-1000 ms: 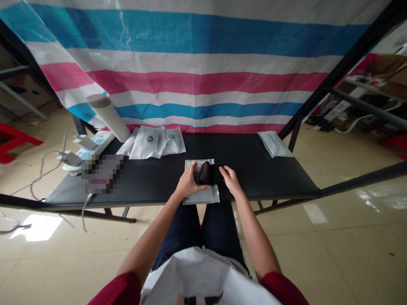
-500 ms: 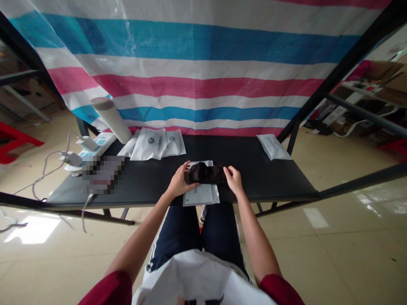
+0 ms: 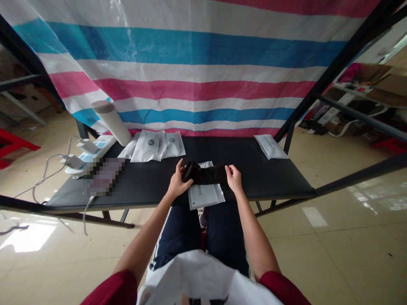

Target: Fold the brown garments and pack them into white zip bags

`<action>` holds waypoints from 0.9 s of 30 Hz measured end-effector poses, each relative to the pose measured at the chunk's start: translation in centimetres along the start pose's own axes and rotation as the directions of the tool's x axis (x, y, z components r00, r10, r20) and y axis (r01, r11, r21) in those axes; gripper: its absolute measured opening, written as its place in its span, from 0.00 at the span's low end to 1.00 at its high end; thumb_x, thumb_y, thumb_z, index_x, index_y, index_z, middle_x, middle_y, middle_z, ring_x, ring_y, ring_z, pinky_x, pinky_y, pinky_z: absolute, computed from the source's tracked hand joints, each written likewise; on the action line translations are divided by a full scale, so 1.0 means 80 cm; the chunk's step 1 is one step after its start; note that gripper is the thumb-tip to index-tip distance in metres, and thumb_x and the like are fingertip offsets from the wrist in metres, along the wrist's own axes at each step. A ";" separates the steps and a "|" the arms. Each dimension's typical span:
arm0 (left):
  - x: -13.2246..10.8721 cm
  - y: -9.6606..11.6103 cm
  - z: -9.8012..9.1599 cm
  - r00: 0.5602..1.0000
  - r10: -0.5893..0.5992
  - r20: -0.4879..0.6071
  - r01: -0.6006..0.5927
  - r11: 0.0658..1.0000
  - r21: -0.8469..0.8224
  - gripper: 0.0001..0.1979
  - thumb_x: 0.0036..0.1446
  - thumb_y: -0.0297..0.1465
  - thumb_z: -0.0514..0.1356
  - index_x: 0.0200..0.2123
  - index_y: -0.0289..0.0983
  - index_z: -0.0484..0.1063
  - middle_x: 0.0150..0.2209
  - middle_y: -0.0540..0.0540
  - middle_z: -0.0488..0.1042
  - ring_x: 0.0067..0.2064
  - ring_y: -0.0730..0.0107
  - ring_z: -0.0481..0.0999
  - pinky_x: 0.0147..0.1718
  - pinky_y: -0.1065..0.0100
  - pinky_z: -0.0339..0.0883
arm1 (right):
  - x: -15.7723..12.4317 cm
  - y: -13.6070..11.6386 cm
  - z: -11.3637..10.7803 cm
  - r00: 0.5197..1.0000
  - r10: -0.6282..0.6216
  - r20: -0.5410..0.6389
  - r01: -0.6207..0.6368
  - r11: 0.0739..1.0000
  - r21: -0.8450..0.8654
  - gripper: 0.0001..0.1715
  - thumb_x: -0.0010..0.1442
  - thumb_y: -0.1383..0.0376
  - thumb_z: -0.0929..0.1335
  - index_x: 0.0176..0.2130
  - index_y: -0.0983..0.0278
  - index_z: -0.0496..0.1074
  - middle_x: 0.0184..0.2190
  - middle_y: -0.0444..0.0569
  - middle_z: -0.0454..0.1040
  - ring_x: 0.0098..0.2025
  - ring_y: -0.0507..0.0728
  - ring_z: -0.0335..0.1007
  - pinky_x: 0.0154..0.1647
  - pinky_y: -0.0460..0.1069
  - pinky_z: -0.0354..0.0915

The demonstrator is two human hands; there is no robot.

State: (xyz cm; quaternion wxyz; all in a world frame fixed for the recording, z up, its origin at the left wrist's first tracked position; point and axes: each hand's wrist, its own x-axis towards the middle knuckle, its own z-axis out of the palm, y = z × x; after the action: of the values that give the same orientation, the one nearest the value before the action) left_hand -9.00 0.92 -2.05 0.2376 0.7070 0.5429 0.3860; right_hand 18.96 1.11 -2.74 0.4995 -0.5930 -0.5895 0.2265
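Observation:
A strip of soft black cloth (image 3: 210, 174) is drawn out sideways just over a frosted plastic bag (image 3: 206, 196) near the table's front edge; the exact kind of item cannot be told. My left hand (image 3: 178, 181) is curled round its bunched left end, thumb in front and fingers behind. At the other end, my right hand (image 3: 233, 177) pinches the cloth between thumb and fingers. Printed letters show on the bag, partly covered by the cloth.
Several packed white pouches (image 3: 149, 145) lie at the back left, and another pouch (image 3: 270, 146) at the back right. A pale bottle (image 3: 112, 123), a power strip (image 3: 100, 148) with chargers and a blurred-out phone (image 3: 106, 177) stand left. A striped sheet (image 3: 197, 89) hangs behind.
The cloth has been pulled longer, its bunched part shifting left with my left hand. The bag beneath has slid slightly right and turned. My right hand keeps its pinch.

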 end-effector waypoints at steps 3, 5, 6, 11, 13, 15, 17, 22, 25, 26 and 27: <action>-0.003 -0.001 -0.005 0.997 -0.056 -0.057 0.054 0.998 -0.034 0.45 0.47 0.36 0.62 0.67 0.38 0.48 0.42 0.43 0.75 0.38 0.62 0.77 0.41 0.59 0.71 | 0.001 0.004 0.001 1.000 0.005 -0.028 -0.004 1.000 0.005 0.24 0.64 0.46 0.60 0.28 0.61 0.62 0.22 0.42 0.63 0.26 0.53 0.59 0.30 0.46 0.54; -0.007 -0.005 -0.010 0.996 -0.061 -0.062 0.057 0.996 -0.066 0.40 0.50 0.37 0.62 0.64 0.38 0.51 0.38 0.47 0.75 0.37 0.65 0.76 0.40 0.62 0.70 | 0.001 0.006 0.001 0.999 0.008 -0.032 -0.008 1.000 0.018 0.24 0.64 0.46 0.60 0.29 0.62 0.64 0.23 0.43 0.64 0.26 0.53 0.60 0.30 0.47 0.54; -0.009 -0.007 -0.013 0.997 -0.058 -0.055 0.054 0.996 -0.076 0.36 0.51 0.38 0.62 0.62 0.39 0.54 0.36 0.48 0.75 0.36 0.65 0.76 0.39 0.63 0.70 | 0.001 0.007 0.002 0.999 0.010 -0.032 -0.009 1.000 0.027 0.24 0.63 0.46 0.60 0.30 0.62 0.64 0.23 0.43 0.65 0.27 0.53 0.60 0.30 0.47 0.54; -0.020 -0.016 -0.023 0.998 -0.063 -0.020 0.062 0.997 -0.047 0.22 0.52 0.38 0.62 0.48 0.41 0.60 0.35 0.49 0.75 0.38 0.63 0.77 0.39 0.63 0.69 | 0.001 0.013 0.002 0.999 0.021 -0.028 -0.019 0.998 0.059 0.24 0.63 0.46 0.61 0.29 0.62 0.65 0.23 0.43 0.65 0.26 0.53 0.61 0.28 0.47 0.55; -0.019 -0.016 -0.022 0.999 -0.046 -0.025 0.047 0.998 0.048 0.19 0.51 0.36 0.62 0.45 0.41 0.62 0.38 0.46 0.74 0.40 0.60 0.76 0.41 0.61 0.69 | 0.001 0.015 0.002 0.999 0.019 -0.036 -0.017 0.998 0.062 0.24 0.62 0.46 0.62 0.29 0.62 0.65 0.22 0.43 0.65 0.26 0.53 0.61 0.28 0.47 0.55; -0.015 -0.016 -0.021 1.000 -0.013 -0.027 0.017 0.987 0.160 0.17 0.50 0.35 0.62 0.43 0.40 0.63 0.40 0.44 0.72 0.43 0.57 0.73 0.43 0.57 0.69 | 0.000 0.015 0.002 0.999 0.021 -0.040 -0.018 0.998 0.062 0.24 0.62 0.46 0.63 0.27 0.62 0.65 0.21 0.43 0.65 0.26 0.53 0.61 0.28 0.47 0.55; -0.010 -0.016 -0.020 0.999 0.019 -0.036 -0.010 0.975 0.224 0.17 0.49 0.33 0.61 0.43 0.39 0.64 0.42 0.42 0.70 0.46 0.54 0.71 0.46 0.54 0.68 | 0.000 0.015 0.002 0.999 0.030 -0.038 -0.028 0.998 0.059 0.24 0.61 0.46 0.63 0.27 0.63 0.66 0.21 0.43 0.65 0.26 0.53 0.61 0.28 0.47 0.55; -0.007 -0.025 -0.020 0.995 0.051 -0.088 -0.037 0.987 0.159 0.19 0.46 0.30 0.62 0.43 0.39 0.62 0.44 0.44 0.66 0.46 0.58 0.68 0.45 0.57 0.68 | 0.000 0.015 0.003 0.998 0.033 -0.061 -0.030 0.998 0.049 0.24 0.60 0.47 0.65 0.29 0.64 0.70 0.25 0.46 0.70 0.29 0.55 0.65 0.32 0.48 0.60; -0.011 -0.027 -0.020 0.992 0.042 -0.123 -0.029 0.994 0.105 0.19 0.44 0.29 0.62 0.40 0.40 0.61 0.42 0.46 0.65 0.44 0.61 0.68 0.42 0.61 0.68 | 0.001 0.018 0.004 0.998 0.034 -0.059 -0.030 0.997 0.066 0.22 0.58 0.47 0.66 0.30 0.64 0.70 0.28 0.49 0.73 0.31 0.57 0.68 0.35 0.49 0.63; -0.012 -0.027 -0.020 0.990 0.043 -0.134 -0.031 0.995 0.091 0.19 0.43 0.28 0.62 0.39 0.40 0.61 0.42 0.46 0.65 0.44 0.61 0.68 0.41 0.61 0.68 | 0.002 0.019 0.005 0.997 0.042 -0.059 -0.037 0.995 0.090 0.21 0.58 0.48 0.67 0.31 0.64 0.71 0.29 0.49 0.73 0.33 0.57 0.69 0.36 0.50 0.64; -0.013 -0.027 -0.020 0.989 0.046 -0.144 -0.036 0.997 0.071 0.19 0.42 0.28 0.62 0.39 0.40 0.61 0.43 0.45 0.65 0.45 0.61 0.68 0.41 0.61 0.68 | 0.002 0.020 0.006 0.997 0.054 -0.061 -0.046 0.991 0.126 0.19 0.57 0.50 0.68 0.34 0.64 0.71 0.31 0.50 0.74 0.34 0.58 0.70 0.37 0.50 0.65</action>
State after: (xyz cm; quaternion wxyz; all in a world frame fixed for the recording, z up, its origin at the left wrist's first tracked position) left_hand -11.64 0.46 -3.01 0.1650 0.6958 0.5569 0.4224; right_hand 19.38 1.72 -4.26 0.5483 -0.5824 -0.5427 0.2561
